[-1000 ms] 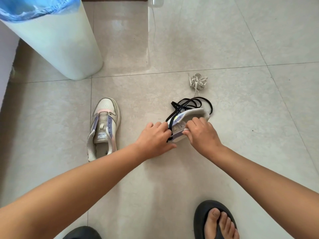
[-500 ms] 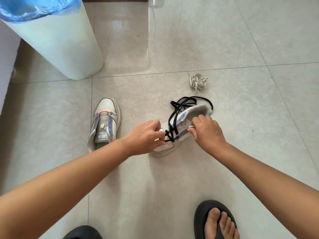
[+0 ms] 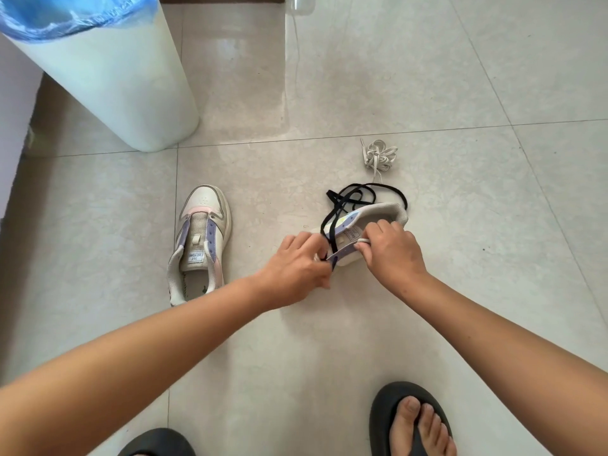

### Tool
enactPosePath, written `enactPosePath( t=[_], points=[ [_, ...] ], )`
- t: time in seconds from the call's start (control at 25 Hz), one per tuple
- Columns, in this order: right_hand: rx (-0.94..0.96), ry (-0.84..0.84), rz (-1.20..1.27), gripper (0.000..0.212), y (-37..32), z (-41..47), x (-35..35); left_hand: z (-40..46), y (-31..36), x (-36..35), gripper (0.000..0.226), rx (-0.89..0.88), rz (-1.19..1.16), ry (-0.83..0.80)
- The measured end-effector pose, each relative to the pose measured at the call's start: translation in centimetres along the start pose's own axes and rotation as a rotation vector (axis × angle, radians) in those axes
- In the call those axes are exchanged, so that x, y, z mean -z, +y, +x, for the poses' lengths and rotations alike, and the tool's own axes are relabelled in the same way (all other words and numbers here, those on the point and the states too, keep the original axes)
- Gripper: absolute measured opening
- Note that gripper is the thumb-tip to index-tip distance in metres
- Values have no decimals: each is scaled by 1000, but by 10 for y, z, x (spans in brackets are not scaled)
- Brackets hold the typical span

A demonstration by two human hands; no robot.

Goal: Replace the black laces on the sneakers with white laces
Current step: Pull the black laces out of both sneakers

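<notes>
A white sneaker (image 3: 375,216) with purple eyelet strips lies tilted on the floor tiles between my hands. A loose black lace (image 3: 348,200) runs from its eyelets and loops on the floor behind it. My left hand (image 3: 297,268) pinches the black lace at the lower eyelets. My right hand (image 3: 391,250) grips the sneaker's tongue and side. A second white sneaker (image 3: 200,241), without laces, stands to the left. A bundled white lace (image 3: 380,156) lies on the floor beyond the held sneaker.
A tall white bin (image 3: 105,70) with a blue liner stands at the back left. My two feet in black sandals (image 3: 411,422) are at the bottom edge. A thin white cord (image 3: 296,54) hangs at the top centre.
My left hand pulled the black lace out to the left, then came back to the eyelets. The sneaker tilted in my right hand's grip, and the lace loops behind it shifted.
</notes>
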State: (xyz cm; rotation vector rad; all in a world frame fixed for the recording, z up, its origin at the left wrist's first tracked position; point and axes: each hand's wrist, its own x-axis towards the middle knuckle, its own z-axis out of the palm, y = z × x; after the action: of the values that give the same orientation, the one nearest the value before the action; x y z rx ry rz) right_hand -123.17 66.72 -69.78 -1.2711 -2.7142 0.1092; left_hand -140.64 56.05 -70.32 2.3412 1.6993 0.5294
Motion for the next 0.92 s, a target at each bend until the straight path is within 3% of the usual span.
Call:
enactPosePath(
  t=[0.12, 0.24, 0.32, 0.4, 0.48, 0.52, 0.6, 0.68, 0.76, 0.92],
  points=[
    [-30, -16, 17, 26, -3, 1, 3, -30, -15, 17, 24, -80, -60, -45],
    [-150, -46, 110, 21, -14, -10, 20, -28, -12, 23, 14, 36, -121, -21],
    [-428, -299, 353, 28, -29, -20, 31, -18, -4, 22, 12, 63, -202, -1],
    [-730, -649, 789, 40, -46, -23, 36, -18, 2, 19, 16, 2, -229, -49],
    [-862, -727, 1061, 36, -55, -19, 29, -18, 1, 20, 25, -59, -185, -86],
    [-850, -697, 1059, 31, -55, -15, 24, -14, 1, 22, 30, -18, -173, -91],
    [-789, -620, 979, 26, -55, -13, 16, -5, 2, 21, 42, 227, -191, -101],
    [-750, -592, 981, 25, -51, -16, 10, 3, 5, 10, 69, 491, -143, -239],
    [-693, -574, 1015, 23, -47, -23, 9, 2, 11, -2, 82, 472, -3, -301],
    [-567, -569, 942, 26, -36, -51, 21, -6, 7, -22, 71, 418, 116, -167]
  ],
)
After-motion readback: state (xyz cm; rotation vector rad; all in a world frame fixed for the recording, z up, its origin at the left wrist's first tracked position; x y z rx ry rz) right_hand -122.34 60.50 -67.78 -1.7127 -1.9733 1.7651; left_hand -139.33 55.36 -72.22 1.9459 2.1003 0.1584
